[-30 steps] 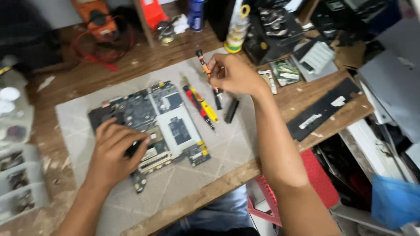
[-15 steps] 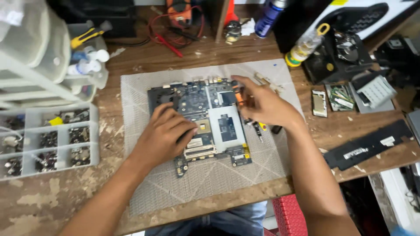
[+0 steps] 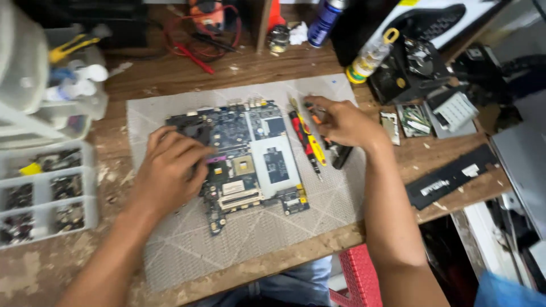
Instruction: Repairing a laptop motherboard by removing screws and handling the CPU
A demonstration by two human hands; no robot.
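Note:
A blue laptop motherboard lies flat on a grey work mat on a worn wooden bench. My left hand rests palm down on the board's left part, fingers curled over a dark component. My right hand sits over the mat's right edge, just right of the board, with fingers closed around a small orange-handled screwdriver. A red and yellow screwdriver lies on the mat beside that hand. A short black tool shows under the wrist.
A clear compartment box of small parts stands at the left. At the back are a multimeter with red leads, a blue can and a yellow-capped bottle. Small circuit parts and a black strip lie right.
My right hand has moved off the board to the tools at the mat's right side. My left hand stays pressed on the board. The view has shifted.

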